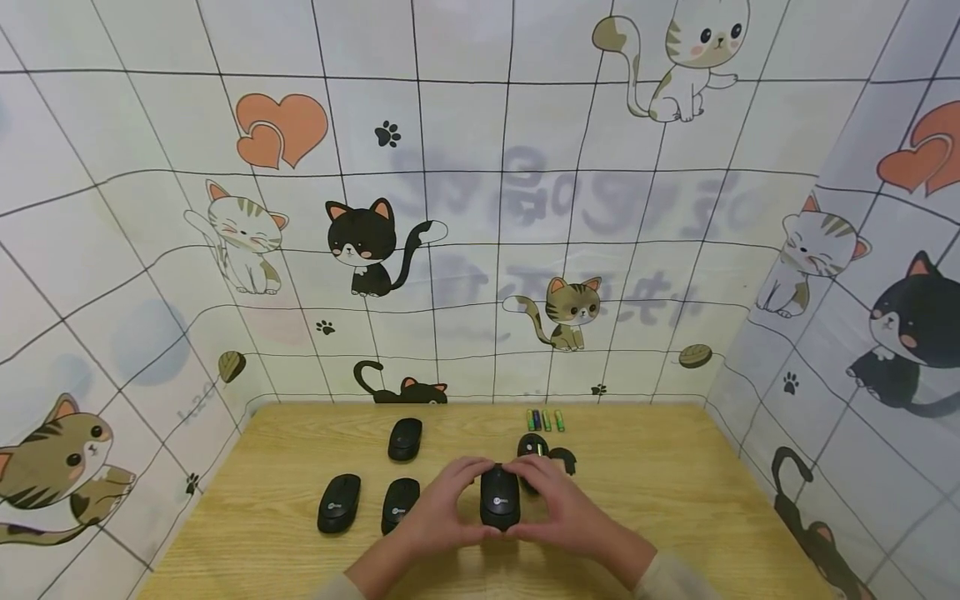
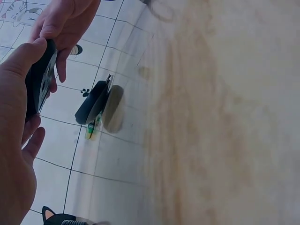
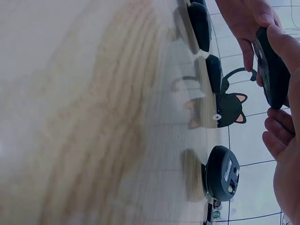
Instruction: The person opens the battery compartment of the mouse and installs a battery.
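A black computer mouse (image 1: 499,497), its logo facing up in the head view, is held between both hands above the table. My left hand (image 1: 448,506) grips its left side, thumb at the near end and fingers at the far end. My right hand (image 1: 558,510) grips the right side the same way. In both wrist views the mouse is clear of the tabletop. Just beyond the right hand lies an overturned mouse (image 1: 532,443), its underside up, with a dark loose cover (image 1: 564,457) beside it.
Three more black mice, a far one (image 1: 405,439), a left one (image 1: 339,503) and one (image 1: 400,502) by the left hand, sit on the wooden table (image 1: 255,500). Several small batteries (image 1: 546,421) lie at the back edge. A cat-printed cloth (image 1: 480,208) hangs behind and at both sides.
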The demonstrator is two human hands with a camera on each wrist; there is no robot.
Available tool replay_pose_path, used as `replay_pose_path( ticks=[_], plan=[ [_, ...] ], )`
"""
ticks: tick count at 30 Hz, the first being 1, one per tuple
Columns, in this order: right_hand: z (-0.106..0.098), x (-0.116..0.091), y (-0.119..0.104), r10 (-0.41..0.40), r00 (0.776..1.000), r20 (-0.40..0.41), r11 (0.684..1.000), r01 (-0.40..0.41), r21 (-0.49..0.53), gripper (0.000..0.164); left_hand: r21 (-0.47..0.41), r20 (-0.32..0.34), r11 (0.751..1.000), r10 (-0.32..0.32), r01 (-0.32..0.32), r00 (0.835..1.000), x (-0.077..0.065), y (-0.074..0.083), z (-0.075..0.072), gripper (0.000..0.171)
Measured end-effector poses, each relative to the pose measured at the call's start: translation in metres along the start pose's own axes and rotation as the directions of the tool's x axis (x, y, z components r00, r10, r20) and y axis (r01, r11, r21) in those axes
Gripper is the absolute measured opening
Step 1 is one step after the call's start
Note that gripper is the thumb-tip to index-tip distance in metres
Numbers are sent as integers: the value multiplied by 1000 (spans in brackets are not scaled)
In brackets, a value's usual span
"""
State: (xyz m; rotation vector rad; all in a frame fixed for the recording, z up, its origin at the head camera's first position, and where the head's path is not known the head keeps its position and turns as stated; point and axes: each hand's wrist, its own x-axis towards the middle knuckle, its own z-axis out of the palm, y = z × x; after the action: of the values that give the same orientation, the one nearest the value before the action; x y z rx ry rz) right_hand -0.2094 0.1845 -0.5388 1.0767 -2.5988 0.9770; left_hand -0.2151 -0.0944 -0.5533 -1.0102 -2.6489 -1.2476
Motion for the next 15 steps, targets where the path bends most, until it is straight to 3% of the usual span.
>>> replay_pose_path(
  ticks=[9,15],
  plan=[
    [0,-8,-5,-20,1000,-1,998,20,57,81,-53,-13,998,13,-14,1000,-8,4,2,86],
    [0,-10,-5,-13,1000,19,994,11,108,81,-69,-2,998,-10,10,1000,-10,7,3,88]
  ],
)
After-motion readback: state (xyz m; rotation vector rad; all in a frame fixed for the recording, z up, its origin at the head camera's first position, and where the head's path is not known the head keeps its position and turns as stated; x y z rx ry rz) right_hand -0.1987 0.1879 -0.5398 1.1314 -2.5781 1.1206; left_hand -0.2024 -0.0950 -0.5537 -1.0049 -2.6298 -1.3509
